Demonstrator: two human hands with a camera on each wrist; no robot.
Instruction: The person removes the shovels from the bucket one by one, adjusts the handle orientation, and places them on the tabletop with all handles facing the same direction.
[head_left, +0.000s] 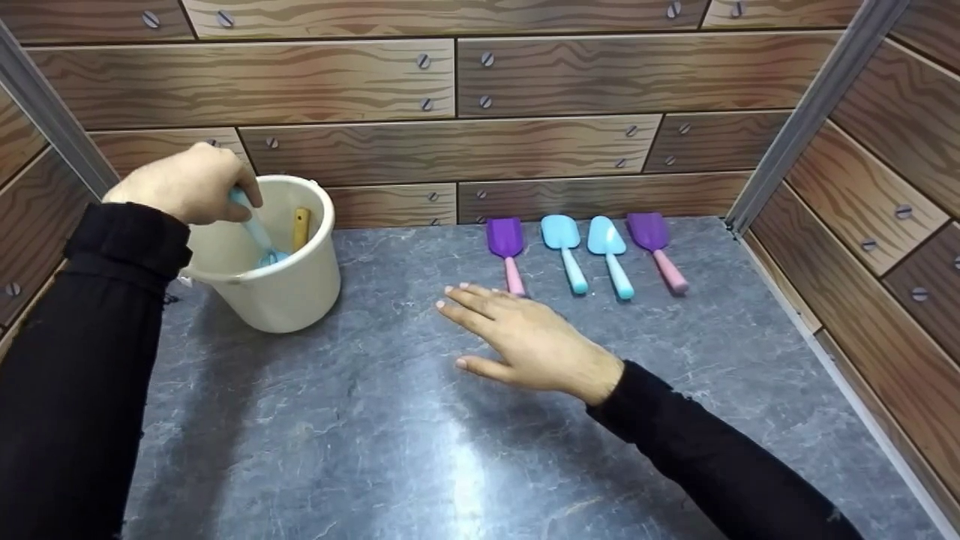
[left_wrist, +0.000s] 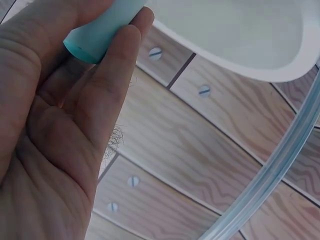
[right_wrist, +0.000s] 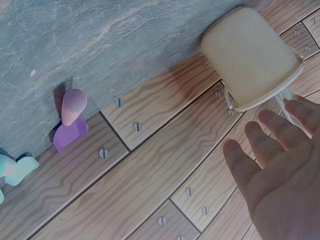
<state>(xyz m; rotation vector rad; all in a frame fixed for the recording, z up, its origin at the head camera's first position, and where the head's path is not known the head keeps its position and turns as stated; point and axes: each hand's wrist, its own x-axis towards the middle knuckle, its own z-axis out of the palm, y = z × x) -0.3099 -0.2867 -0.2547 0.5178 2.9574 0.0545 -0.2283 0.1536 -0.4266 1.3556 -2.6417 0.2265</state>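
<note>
Fingers of the left hand [head_left: 187,184] pinch, in the head view, a pale-blue plastic tool [head_left: 259,231] slanting down into the round cream plastic bucket [head_left: 292,300], near a flat yellow handle [head_left: 301,229]. Outstretched and holding nothing, the right hand [head_left: 534,339] is farther off, by purple and blue plastic scoops [head_left: 561,231]. Left wrist view: bucket rim beside the gripped tool. Right wrist view: bucket beyond the fingertips.

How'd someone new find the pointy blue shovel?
On the marbled grey tabletop, right of the cream bucket, four shovels lie in a row. Third from the left is the blue trowel; its blade narrows toward the tip, while the blue shovel on its left stays broad.
</note>
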